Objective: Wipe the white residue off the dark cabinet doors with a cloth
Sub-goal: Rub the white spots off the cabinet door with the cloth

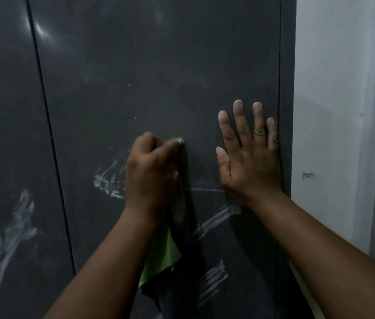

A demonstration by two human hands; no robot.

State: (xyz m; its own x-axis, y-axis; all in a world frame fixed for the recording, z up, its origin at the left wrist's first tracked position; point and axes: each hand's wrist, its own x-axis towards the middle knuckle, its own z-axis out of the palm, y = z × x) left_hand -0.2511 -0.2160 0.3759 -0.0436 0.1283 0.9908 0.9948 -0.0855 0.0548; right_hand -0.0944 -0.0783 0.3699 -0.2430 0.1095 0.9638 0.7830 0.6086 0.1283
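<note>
— Forearms come in from the bottom edge first, both bare, reaching up to the dark cabinet door (pixel 135 77). Everything else I'll place against that door.

— Fine. What are the hands doing?

— Her or his left hand (pixel 152 171) is curled tight round a bunched cloth (pixel 165 252), knuckles against the door's middle; the cloth hangs down from the fist, green on one face and dark on the other. The right hand (pixel 248 155) lies flat on the door near its right edge, fingers straight and spread, holding nothing.

— And the residue?

— White residue (pixel 108 183) streaks the door just left of the fist, more smears (pixel 216 219) sit below the flat palm, and a further patch lower still. The neighbouring door (pixel 4 111), left of the seam, carries its own pale smudges (pixel 18 224) low down. So I'd judge the job is far from finished.

— How will the cloth behave?

— Light and limp, I'd say; it folds and droops freely. Best held wadded in the fist, as now, so a firm pad meets the panel. A loose tail may drag and smear. The door looks smooth and stiff, and bracing it with the flat hand seems sensible.
</note>
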